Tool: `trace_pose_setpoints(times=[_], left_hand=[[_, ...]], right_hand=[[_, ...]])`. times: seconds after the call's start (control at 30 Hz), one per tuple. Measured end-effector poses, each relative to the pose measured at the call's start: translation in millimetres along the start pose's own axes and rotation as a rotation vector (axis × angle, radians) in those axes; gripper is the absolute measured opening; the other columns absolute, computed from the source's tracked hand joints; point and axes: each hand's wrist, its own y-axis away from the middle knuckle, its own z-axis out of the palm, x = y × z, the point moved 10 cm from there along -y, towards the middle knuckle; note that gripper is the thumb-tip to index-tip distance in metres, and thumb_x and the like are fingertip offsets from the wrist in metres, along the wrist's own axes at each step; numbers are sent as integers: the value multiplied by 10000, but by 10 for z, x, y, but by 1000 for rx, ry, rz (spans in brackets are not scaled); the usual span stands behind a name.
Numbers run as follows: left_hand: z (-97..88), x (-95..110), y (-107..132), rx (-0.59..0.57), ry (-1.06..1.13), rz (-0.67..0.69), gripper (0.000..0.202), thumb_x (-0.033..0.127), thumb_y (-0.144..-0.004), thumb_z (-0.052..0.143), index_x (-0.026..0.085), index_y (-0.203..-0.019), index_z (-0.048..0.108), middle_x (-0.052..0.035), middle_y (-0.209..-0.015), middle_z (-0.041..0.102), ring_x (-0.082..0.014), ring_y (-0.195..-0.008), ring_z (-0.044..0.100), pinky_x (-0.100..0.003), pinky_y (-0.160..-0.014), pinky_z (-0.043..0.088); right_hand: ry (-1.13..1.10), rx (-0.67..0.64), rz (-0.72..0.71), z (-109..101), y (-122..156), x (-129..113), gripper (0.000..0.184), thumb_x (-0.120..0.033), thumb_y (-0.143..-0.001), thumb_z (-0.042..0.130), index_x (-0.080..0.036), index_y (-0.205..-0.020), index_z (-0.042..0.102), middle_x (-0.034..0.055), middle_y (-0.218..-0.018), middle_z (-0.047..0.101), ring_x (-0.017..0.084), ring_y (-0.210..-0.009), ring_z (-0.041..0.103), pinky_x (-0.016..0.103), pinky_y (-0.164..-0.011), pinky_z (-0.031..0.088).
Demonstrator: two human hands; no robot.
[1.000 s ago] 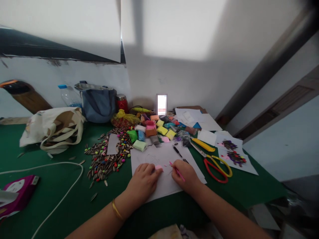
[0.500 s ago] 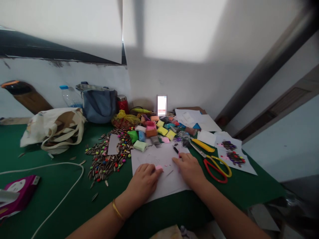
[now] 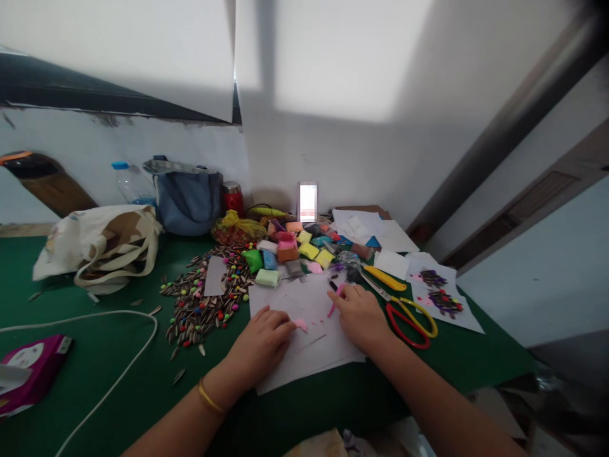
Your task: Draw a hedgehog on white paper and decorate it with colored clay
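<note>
Left hand [image 3: 263, 343] has just slid back a touch, lying loosely flat on the white sheet [image 3: 295, 368], fingers extended, clasping nothing that shows; the thumb is out of my sight. Its fingertips come right up to the left side of the pink piece [image 3: 301, 324], and more of that piece now peeks out, there between my two hands. Right hand [image 3: 361, 320], meanwhile, is curled closed around a slim pink stick [image 3: 331, 309] and has drawn off to the right, the tip well clear of the pink piece! So stick and piece are apart; a pause in the shaping, I'd judge. Two pink crumbs [image 3: 314, 322] sit in the gap between them.

Further out: big scissors [image 3: 394, 299] just right of my right hand, a yellow cutter [image 3: 385, 278] beyond them, and past those the seed pictures [image 3: 446, 302]. Straight ahead of both hands, a jumble of coloured packets [image 3: 310, 251]. Ahead and left of my left hand, the seed heap [image 3: 190, 324], dotted with bright balls [image 3: 235, 307], spreads over the green table [image 3: 157, 387].
</note>
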Motion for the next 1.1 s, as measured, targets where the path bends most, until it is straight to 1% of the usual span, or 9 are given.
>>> trace_pose_setpoints(times=[0.13,0.23,0.43,0.7,0.8,0.93,1.0,1.07,1.1], left_hand=[[-21,-57,-6,8,17,-30,295,86,-841,561,230,-1094,603,-51,-1132,631,-210,-1055,587,-491,-1121,330],[-32,-45,-10,15,30,-26,280,86,-838,563,222,-1080,603,-53,-1123,634,-212,-1058,588,-484,-1121,335],[-63,-26,-12,35,38,-22,273,92,-841,566,224,-1076,612,-54,-1090,639,-213,-1030,591,-481,-1099,365],[-64,-43,-4,62,40,-36,352,75,-816,563,242,-1124,599,-49,-1100,629,-218,-1044,577,-464,-1073,391],[-77,-140,12,83,1,-104,367,109,-795,597,232,-1141,595,-71,-1148,605,-249,-1088,557,-443,-997,429],[-130,-243,42,112,-64,-194,335,242,-799,671,210,-1124,593,-88,-1157,588,-268,-1083,551,-439,-957,424],[-124,-206,41,92,-78,-186,374,384,-768,732,210,-1072,601,-81,-1119,592,-268,-1045,559,-431,-924,428],[-85,-115,29,47,-88,-143,474,521,-691,779,214,-1011,611,-71,-1077,599,-273,-1018,560,-430,-898,425],[-60,-66,23,23,-92,-121,507,562,-657,790,215,-983,615,-68,-1060,602,-275,-1010,559,-431,-891,422]], right_hand=[[-144,-71,-141,74,12,-261,140,-203,-883,585,-206,-957,704,77,-962,632,222,-924,525,332,-783,347],[-148,-108,-158,171,0,-333,104,-201,-897,577,-181,-852,669,54,-877,637,194,-864,539,312,-753,349],[-239,-62,-171,116,-49,-390,61,-144,-852,607,-187,-843,650,30,-865,640,173,-852,552,290,-747,359],[-218,-118,-236,248,-65,-571,69,-159,-859,592,-190,-829,645,30,-862,631,175,-848,541,287,-728,349],[-236,-139,-229,235,-133,-523,56,-129,-813,613,-179,-827,632,39,-901,633,175,-858,536,277,-718,349],[-244,-146,-118,181,-343,-276,142,-106,-839,575,-182,-936,647,32,-865,654,167,-812,559,269,-673,345],[-197,-157,-95,175,-454,-175,136,-140,-869,581,-196,-955,670,38,-888,669,174,-843,579,269,-675,348],[-137,-183,-88,198,-543,-107,94,-226,-891,608,-198,-885,697,58,-895,675,190,-871,594,273,-683,357],[-110,-191,-79,211,-577,-78,139,-278,-901,612,-192,-845,706,72,-887,675,202,-873,598,280,-687,363]])
